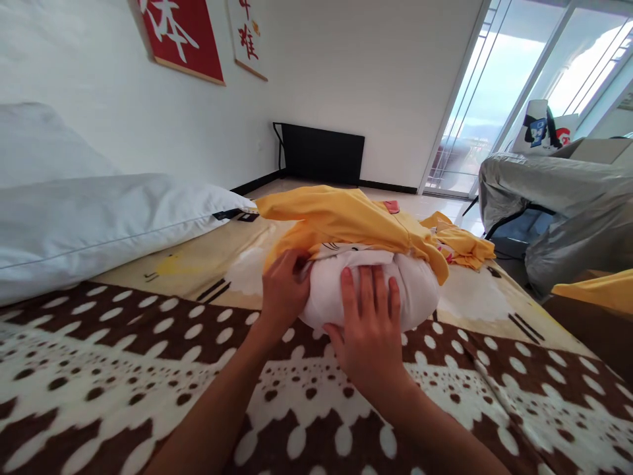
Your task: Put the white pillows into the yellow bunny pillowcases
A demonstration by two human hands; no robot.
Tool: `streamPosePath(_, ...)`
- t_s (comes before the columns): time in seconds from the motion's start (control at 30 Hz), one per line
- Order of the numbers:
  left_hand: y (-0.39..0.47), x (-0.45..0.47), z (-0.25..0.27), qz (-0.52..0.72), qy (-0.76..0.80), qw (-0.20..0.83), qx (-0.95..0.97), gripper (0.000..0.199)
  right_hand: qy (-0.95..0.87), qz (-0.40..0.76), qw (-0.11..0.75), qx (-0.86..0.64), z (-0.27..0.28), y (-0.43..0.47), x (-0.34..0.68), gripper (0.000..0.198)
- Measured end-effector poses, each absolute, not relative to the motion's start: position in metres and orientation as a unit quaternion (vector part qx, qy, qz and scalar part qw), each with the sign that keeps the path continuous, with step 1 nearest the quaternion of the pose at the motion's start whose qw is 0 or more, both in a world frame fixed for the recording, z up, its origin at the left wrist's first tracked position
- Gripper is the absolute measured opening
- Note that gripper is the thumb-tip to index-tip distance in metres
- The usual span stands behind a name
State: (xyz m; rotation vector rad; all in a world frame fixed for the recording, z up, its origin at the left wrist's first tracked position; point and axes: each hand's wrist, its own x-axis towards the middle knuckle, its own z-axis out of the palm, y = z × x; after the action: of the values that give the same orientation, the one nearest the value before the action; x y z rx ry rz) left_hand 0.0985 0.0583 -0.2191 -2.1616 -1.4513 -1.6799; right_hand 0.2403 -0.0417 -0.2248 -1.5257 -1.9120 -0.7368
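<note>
A rolled or bunched white pillow [415,297] lies on the bed in front of me, its far side covered by a yellow cloth cover [341,211] with a small red patch and black printed lines. My left hand [284,290] is closed at the pillow's left end, its fingertips pinching the edge of the yellow cover. My right hand [370,316] rests on the near face of the white pillow, fingers spread and pressing into it. How far the pillow reaches inside the cover is hidden.
The bed has a brown, white and cream patterned blanket [163,323]. A white pillow [99,224] leans at the left. More yellow cloth [459,244] lies at the bed's far right. A plastic-covered piece of furniture [548,185] stands right, and a black panel [321,155] leans against the wall.
</note>
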Motion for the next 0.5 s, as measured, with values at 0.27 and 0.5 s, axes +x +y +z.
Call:
streamPosePath(0.27, 0.051, 0.1, -0.216, -0.51, -0.479, 0.08, -0.709, 0.017, -0.718, -0.288, 0.285, -0.566, -0.229, -0.046, 0.232, 0.064)
streamPosePath(0.5, 0.059, 0.088, -0.214, -0.467, -0.553, 0.021, -0.69, 0.012, -0.759, -0.27, 0.264, -0.531, -0.23, -0.054, 0.227, 0.06)
